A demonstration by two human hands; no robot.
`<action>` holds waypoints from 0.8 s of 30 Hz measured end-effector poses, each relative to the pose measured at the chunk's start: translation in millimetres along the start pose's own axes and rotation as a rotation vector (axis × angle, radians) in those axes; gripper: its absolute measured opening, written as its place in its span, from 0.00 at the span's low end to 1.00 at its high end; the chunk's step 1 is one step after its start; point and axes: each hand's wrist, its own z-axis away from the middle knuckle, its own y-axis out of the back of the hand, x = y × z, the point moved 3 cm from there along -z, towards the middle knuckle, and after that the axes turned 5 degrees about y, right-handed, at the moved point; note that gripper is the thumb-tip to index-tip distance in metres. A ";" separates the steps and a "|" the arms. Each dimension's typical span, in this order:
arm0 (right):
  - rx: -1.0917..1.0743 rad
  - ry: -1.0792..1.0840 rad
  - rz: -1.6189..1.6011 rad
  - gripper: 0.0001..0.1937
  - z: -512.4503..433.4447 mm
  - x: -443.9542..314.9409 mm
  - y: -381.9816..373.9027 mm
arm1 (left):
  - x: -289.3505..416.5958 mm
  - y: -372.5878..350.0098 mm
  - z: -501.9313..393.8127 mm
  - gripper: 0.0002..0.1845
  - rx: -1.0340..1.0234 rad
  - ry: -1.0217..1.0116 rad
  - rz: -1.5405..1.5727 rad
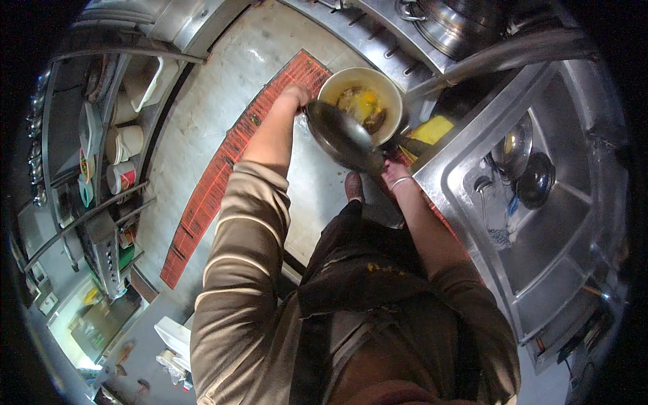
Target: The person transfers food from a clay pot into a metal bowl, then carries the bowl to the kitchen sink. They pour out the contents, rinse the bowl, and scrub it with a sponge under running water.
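Both my hands hold a dark metal wok (340,135), tilted over the near left rim of a round bucket (394,86). My left hand (296,97) grips the wok's far left edge. At the wok's near right end, my right hand (394,174), with a pale bangle at the wrist, is closed on it. Inside the bucket lie murky liquid and yellow and brown food scraps (368,101). The wok covers part of the bucket's near side. Whether anything is running out of the wok cannot be told.
A steel sink (544,243) on the right holds a ladle (483,195), a black bowl (535,181) and a metal pan. A red mat (217,187) lies on the floor. Shelves with white tubs (126,143) stand left. A large steel pot (455,25) sits at the top right.
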 end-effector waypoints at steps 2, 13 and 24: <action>0.083 -0.102 0.076 0.04 -1.5 11.0 4.2 | -9.9 -14.8 -4.6 0.12 0.006 -0.085 -0.166; -0.463 0.232 0.509 0.19 238.3 -70.2 -92.5 | -24.4 -81.2 163.6 0.15 0.400 0.092 1.212; 0.626 1.870 2.604 0.12 255.1 -436.7 -159.4 | -53.7 -183.5 295.6 0.14 0.860 0.504 1.822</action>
